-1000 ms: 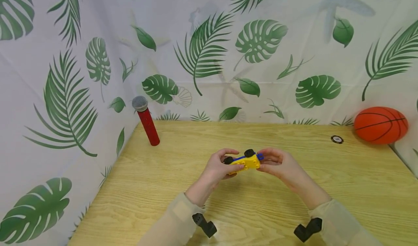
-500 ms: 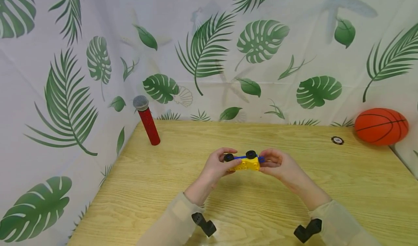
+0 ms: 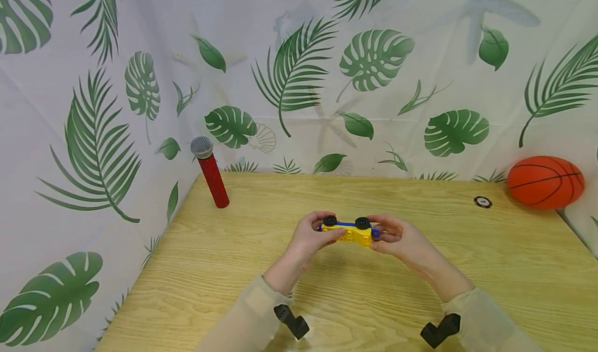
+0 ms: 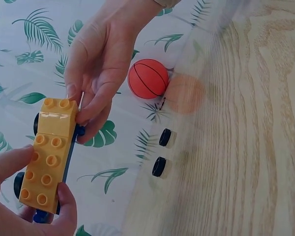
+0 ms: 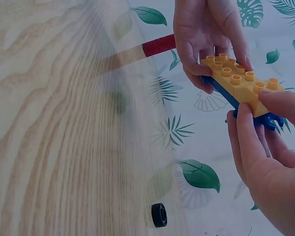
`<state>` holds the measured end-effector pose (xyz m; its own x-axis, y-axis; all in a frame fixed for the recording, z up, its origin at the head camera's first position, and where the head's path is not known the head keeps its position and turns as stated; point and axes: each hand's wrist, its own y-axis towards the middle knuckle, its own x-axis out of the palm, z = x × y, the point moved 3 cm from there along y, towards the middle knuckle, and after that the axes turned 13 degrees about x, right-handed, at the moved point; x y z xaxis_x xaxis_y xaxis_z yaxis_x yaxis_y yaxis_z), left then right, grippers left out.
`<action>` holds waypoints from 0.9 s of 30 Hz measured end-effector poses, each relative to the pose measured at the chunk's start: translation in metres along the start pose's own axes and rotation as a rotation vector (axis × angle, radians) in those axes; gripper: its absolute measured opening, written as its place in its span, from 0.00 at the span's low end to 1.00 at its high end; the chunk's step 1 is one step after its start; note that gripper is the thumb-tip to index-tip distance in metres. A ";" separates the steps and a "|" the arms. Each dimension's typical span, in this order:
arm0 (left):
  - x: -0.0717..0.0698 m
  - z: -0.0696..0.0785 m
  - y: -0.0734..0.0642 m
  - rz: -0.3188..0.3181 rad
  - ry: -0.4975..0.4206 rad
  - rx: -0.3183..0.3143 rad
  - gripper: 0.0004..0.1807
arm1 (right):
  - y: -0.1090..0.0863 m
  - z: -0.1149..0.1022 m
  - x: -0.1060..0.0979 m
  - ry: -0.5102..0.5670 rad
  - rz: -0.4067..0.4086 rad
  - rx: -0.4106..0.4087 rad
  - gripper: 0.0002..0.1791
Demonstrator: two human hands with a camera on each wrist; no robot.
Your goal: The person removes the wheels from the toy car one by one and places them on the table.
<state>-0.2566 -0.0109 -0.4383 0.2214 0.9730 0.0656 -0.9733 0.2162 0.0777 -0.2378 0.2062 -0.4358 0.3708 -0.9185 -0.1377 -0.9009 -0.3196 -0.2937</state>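
Both hands hold a toy brick car (image 3: 358, 235) above the table, in the middle of the head view. It has a yellow studded body, a blue base and black wheels (image 3: 362, 222) along its upper side. My left hand (image 3: 309, 240) grips one end, its thumb across the yellow body. The right hand (image 3: 405, 240) pinches the opposite end, by a small blue hook (image 3: 376, 233). Both wrist views show the studs (image 4: 52, 160) (image 5: 237, 79); no wheels appear on the blue base's edge (image 5: 221, 93) facing the right wrist camera.
A red microphone (image 3: 212, 174) with a grey head stands at the back left. At the back right are an orange basketball (image 3: 545, 183) and a black-and-white chip (image 3: 483, 202). Loose black wheels (image 4: 159, 167) (image 5: 159, 215) appear on the table in the wrist views. A leaf-print cloth (image 3: 299, 154) surrounds the table.
The car has turned in my hands: its tilted line is now level, and its wheels face the head camera more squarely. Both hands keep hold, almost in place.
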 end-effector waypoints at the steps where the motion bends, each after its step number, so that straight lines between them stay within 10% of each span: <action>1: 0.000 0.000 0.000 0.001 0.003 0.004 0.26 | 0.000 0.000 0.000 -0.003 -0.006 -0.004 0.39; 14: -0.003 0.000 0.002 0.000 0.023 0.071 0.26 | 0.000 -0.002 0.003 -0.053 -0.010 -0.029 0.34; 27: 0.003 -0.001 0.002 -0.032 -0.188 0.020 0.35 | 0.001 0.001 0.009 -0.090 -0.031 -0.065 0.30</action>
<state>-0.2582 -0.0079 -0.4386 0.2620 0.9329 0.2472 -0.9644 0.2437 0.1027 -0.2350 0.1979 -0.4386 0.4149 -0.8841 -0.2152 -0.9004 -0.3647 -0.2374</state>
